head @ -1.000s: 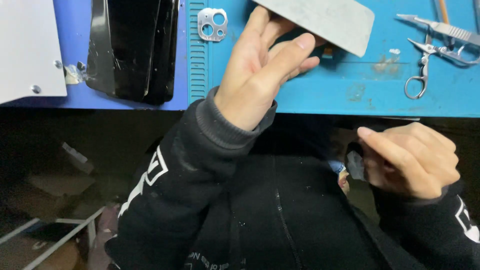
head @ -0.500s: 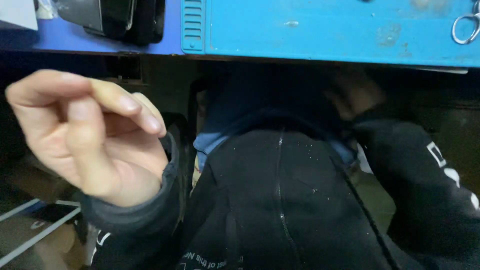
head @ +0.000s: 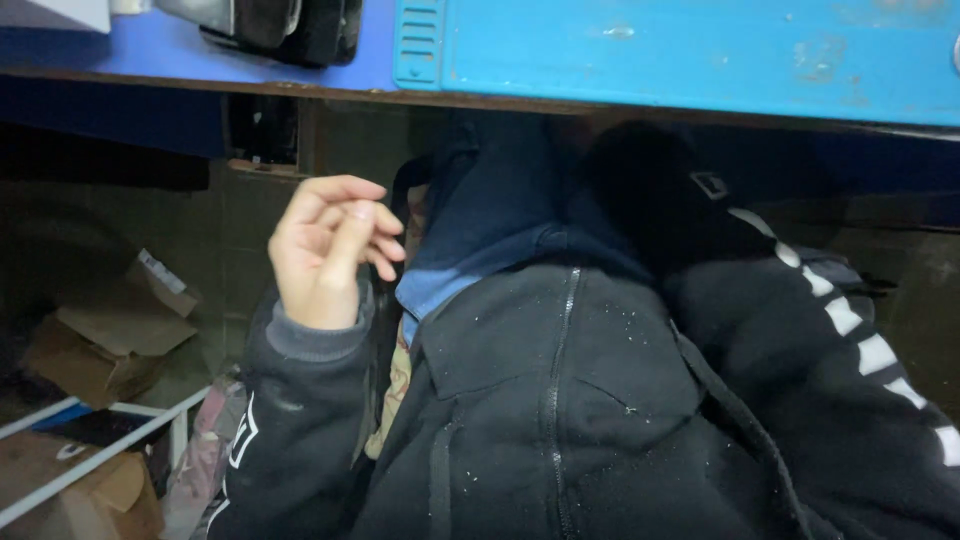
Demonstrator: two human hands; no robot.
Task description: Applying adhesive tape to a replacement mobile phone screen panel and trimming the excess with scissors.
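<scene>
My left hand [head: 328, 252] is raised below the table edge, in front of my black zip jacket [head: 560, 400]. Its fingers are curled in against the thumb, and I see nothing between them. My right sleeve [head: 850, 340], black with white stripes, runs up toward the dark space under the table. The right hand itself is out of sight. Above, the front edge of the blue cutting mat [head: 700, 50] lies on the blue table [head: 150, 55].
A black device [head: 290, 25] sits on the table at top left, partly cut off. Torn cardboard boxes [head: 100, 340] and a white wire rack [head: 100, 450] stand on the floor at lower left.
The view has dropped from the tabletop to my lap. My left hand came off the mat, down under the table edge. My right hand went out of sight.
</scene>
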